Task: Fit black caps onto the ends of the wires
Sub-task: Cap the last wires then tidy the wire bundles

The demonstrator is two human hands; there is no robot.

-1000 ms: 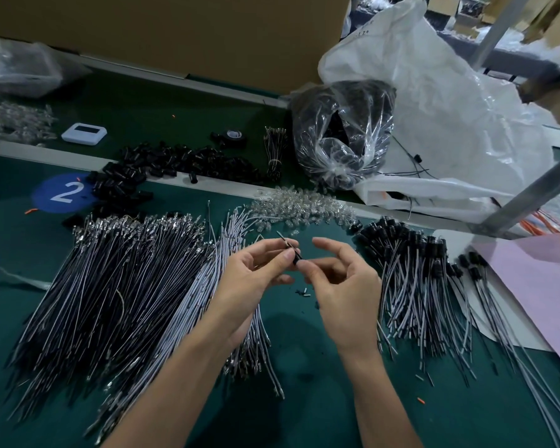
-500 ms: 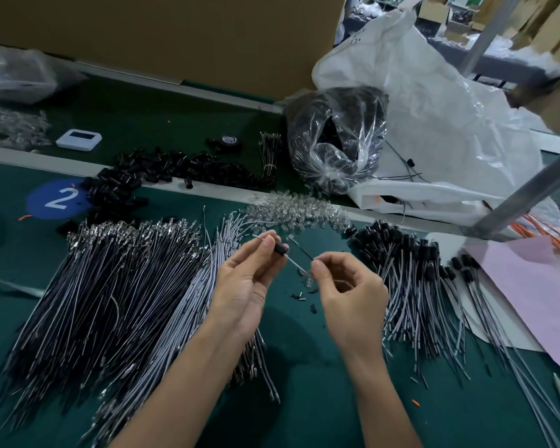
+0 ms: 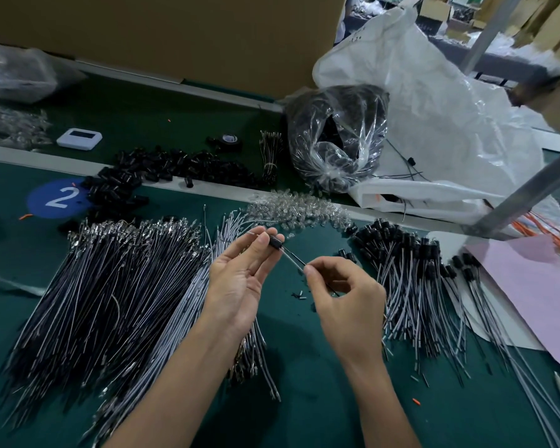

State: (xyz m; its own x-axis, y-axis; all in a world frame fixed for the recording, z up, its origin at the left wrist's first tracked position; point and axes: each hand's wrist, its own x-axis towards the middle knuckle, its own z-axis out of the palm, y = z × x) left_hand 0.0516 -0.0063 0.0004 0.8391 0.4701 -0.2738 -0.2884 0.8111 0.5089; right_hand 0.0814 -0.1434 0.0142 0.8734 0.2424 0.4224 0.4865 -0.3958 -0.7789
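My left hand (image 3: 241,273) pinches a small black cap (image 3: 276,242) between thumb and fingertips above the green mat. A thin pair of wires (image 3: 293,258) runs from the cap down to my right hand (image 3: 343,295), which pinches it between thumb and forefinger. A large heap of uncapped black and white wires (image 3: 110,286) lies on the left. Wires with black caps fitted (image 3: 411,273) lie piled on the right. Loose black caps (image 3: 162,169) are strewn at the back left.
A clear bag of black parts (image 3: 337,137) and a big white plastic sack (image 3: 450,124) stand behind. Clear small parts (image 3: 298,210) lie past my hands. A pink sheet (image 3: 537,286) lies right, a metal bar (image 3: 530,195) crosses above it. A white device (image 3: 79,139) sits back left.
My hands have drawn apart: the left lifted the cap up and away, the right slid down along the wires, so a longer stretch of wire shows between them.
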